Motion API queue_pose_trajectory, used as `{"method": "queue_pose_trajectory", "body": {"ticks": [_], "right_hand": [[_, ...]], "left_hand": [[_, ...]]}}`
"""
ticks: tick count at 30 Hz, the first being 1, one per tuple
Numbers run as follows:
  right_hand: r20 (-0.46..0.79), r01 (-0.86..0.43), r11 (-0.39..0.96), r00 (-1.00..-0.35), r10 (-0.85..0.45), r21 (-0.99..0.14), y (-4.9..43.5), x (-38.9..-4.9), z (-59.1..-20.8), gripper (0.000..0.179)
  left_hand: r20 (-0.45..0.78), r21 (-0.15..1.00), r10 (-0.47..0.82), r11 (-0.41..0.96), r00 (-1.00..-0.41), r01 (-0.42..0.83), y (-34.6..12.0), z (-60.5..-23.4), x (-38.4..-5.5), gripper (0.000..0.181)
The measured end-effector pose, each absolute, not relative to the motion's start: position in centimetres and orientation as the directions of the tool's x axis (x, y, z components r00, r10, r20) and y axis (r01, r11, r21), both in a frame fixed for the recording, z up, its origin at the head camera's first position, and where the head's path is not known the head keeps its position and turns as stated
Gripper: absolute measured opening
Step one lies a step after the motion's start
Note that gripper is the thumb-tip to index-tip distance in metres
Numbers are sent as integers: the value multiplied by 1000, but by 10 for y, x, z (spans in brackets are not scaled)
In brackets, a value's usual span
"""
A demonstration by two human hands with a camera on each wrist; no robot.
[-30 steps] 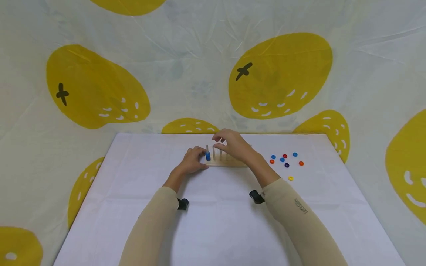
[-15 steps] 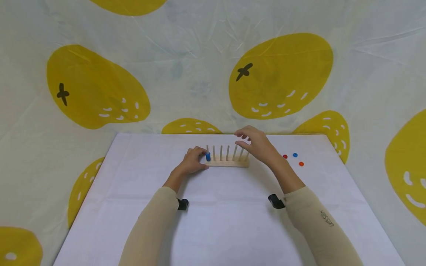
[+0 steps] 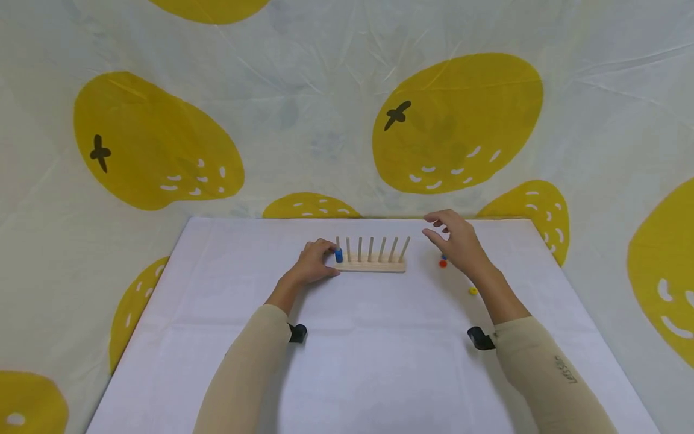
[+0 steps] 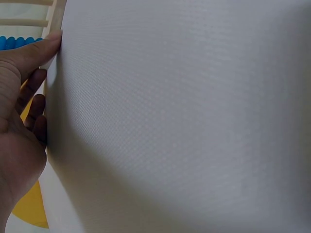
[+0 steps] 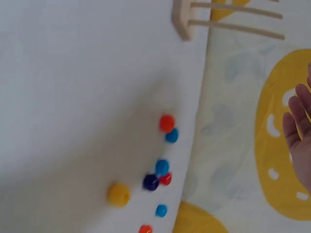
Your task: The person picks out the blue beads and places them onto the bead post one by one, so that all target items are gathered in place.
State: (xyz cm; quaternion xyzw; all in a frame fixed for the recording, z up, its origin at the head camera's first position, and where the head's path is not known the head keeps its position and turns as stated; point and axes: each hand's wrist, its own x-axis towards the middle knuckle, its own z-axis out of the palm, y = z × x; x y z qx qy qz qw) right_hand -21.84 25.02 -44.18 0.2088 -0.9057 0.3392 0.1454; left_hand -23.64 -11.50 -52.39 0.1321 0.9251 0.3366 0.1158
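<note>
A wooden peg board [image 3: 374,266] with a row of upright pegs stands near the far side of the table. My left hand [image 3: 312,263] holds its left end, thumb at the front edge and fingers behind. A stack of blue beads [image 3: 338,255] sits on the leftmost peg; the other pegs are bare. My right hand [image 3: 459,244] hovers right of the board, fingers loosely bent, holding nothing. Below it lie loose beads, partly hidden in the head view, among them an orange bead [image 3: 443,264], a yellow bead [image 3: 473,290] and a dark purple bead [image 5: 151,182].
A white cloth [image 3: 374,361] covers the table. Behind it hangs a pale curtain [image 3: 320,120] printed with large yellow fruit. In the right wrist view, a blue bead [image 5: 162,167] and a red bead [image 5: 165,179] lie beside the purple one.
My right hand has moved right, from above the pegs to above the loose beads, uncovering the board's right end. The left hand stays at the board's left end.
</note>
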Motion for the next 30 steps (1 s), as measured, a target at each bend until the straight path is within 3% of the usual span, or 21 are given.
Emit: {"method": "queue_pose_trajectory", "body": {"ticks": [15,23,30], "right_hand": [[93,-269,804,-961,-260,-530,303,-221,-486,40],[-37,-185,834,-970,-239,-520,311,-224,-501,38],[-76,-199,863,-962,-263,-464,313,-228,-505,33]], "left_hand": [[-116,652,322,739,-940,172,-116,-526,-237,62],[-112,651,328,738,-938,180,-117,-526,-237,62],[-118,655,330,735,-936,177,-118,-526,-238,62]]}}
